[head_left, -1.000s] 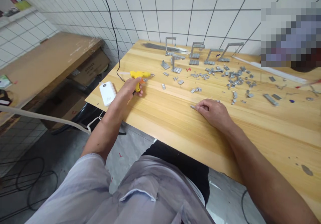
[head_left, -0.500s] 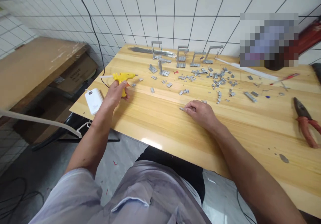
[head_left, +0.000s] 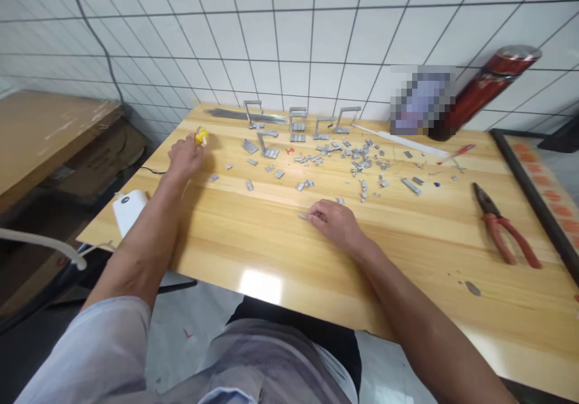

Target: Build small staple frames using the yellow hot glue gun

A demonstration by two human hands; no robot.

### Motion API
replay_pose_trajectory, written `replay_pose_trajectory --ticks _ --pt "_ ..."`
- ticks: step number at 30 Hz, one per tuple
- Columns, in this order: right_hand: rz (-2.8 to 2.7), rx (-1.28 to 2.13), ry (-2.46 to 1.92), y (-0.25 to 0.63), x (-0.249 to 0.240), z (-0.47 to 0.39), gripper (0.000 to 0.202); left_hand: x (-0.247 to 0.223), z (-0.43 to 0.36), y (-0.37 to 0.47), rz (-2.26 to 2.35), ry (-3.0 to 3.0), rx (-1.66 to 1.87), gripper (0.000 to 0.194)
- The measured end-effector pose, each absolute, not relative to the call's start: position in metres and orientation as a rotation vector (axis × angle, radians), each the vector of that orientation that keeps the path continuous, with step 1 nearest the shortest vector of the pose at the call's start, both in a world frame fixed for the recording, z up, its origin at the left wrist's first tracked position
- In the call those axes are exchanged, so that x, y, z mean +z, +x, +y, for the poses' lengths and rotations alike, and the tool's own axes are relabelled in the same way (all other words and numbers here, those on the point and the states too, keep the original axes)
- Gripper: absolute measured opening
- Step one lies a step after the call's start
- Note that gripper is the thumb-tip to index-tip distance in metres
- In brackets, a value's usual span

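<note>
On the far left of the table my left hand (head_left: 186, 155) is closed on a yellow glue gun (head_left: 201, 135). Most of the gun is hidden behind the hand and only its yellow end shows. My right hand (head_left: 335, 220) rests on the wood near the middle, thumb and fingers pinching a small grey metal piece (head_left: 303, 216) that sticks out to the left. Beyond the right hand lie many loose grey metal pieces (head_left: 362, 157). Several hook-shaped grey frames, one of them a near frame (head_left: 266, 145), stand upright on slatted bases towards the wall.
A bundle of thin metal rods (head_left: 226, 114) lies at the back edge. Pliers with red handles (head_left: 500, 229) and a red thermos (head_left: 488, 90) are on the right. At the left edge is a white power bank (head_left: 129, 211). A cardboard box (head_left: 90, 151) stands farther left.
My left hand has carried the glue gun away towards the back left, and the gun has turned. The right hand keeps its pinch on the table. The camera view has shifted.
</note>
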State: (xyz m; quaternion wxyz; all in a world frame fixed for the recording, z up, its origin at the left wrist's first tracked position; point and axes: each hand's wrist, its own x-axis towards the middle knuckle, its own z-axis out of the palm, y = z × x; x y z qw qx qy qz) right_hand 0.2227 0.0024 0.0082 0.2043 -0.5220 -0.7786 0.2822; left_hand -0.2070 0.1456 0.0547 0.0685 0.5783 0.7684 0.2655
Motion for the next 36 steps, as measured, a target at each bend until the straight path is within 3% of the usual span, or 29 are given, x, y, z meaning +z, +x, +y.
replay_pose_trajectory --ticks 7,11,14,18,20,23,26,32,36 --pt "-2.169 0.826 -1.453 0.221 0.013 -0.001 0.016 0.048 0.154 -0.202 2.316 1.713 0.695 0.03" --pt "-2.179 0.835 -1.458 0.22 0.016 -0.002 0.018 0.072 0.15 -0.197 2.409 1.652 0.645 0.04" --pt "-2.181 0.848 -1.457 0.219 0.019 -0.002 0.019 0.101 0.124 -0.164 2.556 1.74 0.822 0.022" --pt "-2.2 0.885 -1.522 0.218 0.026 -0.001 0.019 0.11 0.048 -0.069 1.886 2.055 1.145 0.018" --pt "-2.227 0.894 -1.559 0.216 0.03 0.0 0.018 0.092 0.004 -0.015 1.366 2.185 0.919 0.022" --pt "-2.265 0.889 -1.601 0.214 0.034 0.002 0.016 0.049 -0.049 0.049 0.618 2.312 0.639 0.045" --pt "-2.292 0.846 -1.607 0.213 0.037 0.001 0.012 0.008 -0.083 0.083 0.086 2.308 0.571 0.049" --pt "-2.288 0.734 -1.499 0.214 0.022 -0.004 0.012 -0.021 -0.096 0.087 0.011 2.293 0.601 0.051" --pt "-2.16 0.637 -1.375 0.215 0.002 -0.009 0.014 -0.021 -0.084 0.07 -0.116 2.219 0.346 0.034"
